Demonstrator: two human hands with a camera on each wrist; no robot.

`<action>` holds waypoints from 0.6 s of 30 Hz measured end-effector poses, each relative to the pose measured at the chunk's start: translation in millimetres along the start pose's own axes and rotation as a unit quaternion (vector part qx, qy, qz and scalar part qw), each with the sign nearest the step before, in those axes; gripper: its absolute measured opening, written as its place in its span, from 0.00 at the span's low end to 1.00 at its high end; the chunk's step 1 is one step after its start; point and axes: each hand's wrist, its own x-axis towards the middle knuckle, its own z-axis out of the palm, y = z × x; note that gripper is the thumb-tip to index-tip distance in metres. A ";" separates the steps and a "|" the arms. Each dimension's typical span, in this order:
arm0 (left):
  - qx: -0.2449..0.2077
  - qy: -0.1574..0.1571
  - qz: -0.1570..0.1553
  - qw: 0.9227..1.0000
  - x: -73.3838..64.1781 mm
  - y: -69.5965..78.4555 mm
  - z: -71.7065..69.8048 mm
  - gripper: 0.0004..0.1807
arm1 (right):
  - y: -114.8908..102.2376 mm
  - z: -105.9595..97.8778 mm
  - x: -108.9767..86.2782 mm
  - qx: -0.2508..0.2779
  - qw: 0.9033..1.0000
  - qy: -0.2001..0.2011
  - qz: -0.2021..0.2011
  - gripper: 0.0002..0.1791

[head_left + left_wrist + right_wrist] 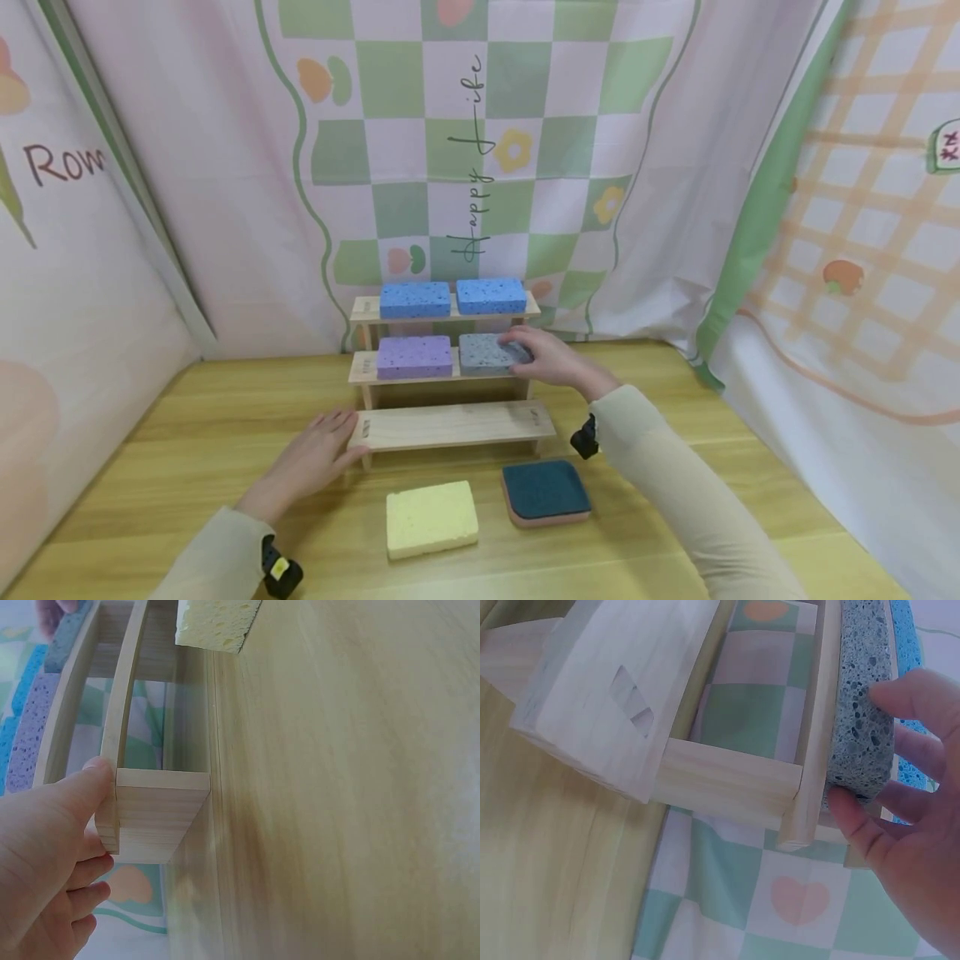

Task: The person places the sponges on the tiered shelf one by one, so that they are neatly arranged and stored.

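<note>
A three-tier wooden shelf rack (457,425) stands on the table. My left hand (318,454) holds the left end of its lowest board, the thumb at the front edge and the fingers around the end. On the middle tier, my right hand (551,360) grips a grey sponge (483,354) at its right end, thumb and fingers spread over it, as the right wrist view (862,705) shows. Left of that, a purple sponge (414,358) lies on the same board. Two sponges, a left blue one (415,300) and a right blue one (491,297), sit on the top tier.
In front of the rack a yellow sponge (432,518) lies on the wood-grain table (187,467). Right of it is a sponge with a dark green scouring top (546,490) and a pinkish base. Patterned curtains (517,100) hang behind and on both sides.
</note>
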 end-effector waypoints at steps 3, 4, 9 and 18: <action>-0.002 -0.001 -0.001 1.000 -0.2 0.2 -0.3 0.33 | -0.2 0.5 0.4 0.001 1.000 -0.008 0.011 0.25; -0.002 -0.001 0.000 1.000 -0.3 0.1 -0.3 0.33 | -0.3 0.6 0.5 0.000 1.000 -0.011 0.013 0.25; -0.006 -0.004 0.000 1.000 -0.9 0.4 -1.3 0.33 | 0.3 2.6 1.8 -0.013 1.000 -0.017 0.006 0.26; -0.009 -0.011 -0.002 1.000 -1.3 1.0 -2.6 0.33 | 1.6 4.1 3.7 -0.029 1.000 -0.010 -0.002 0.26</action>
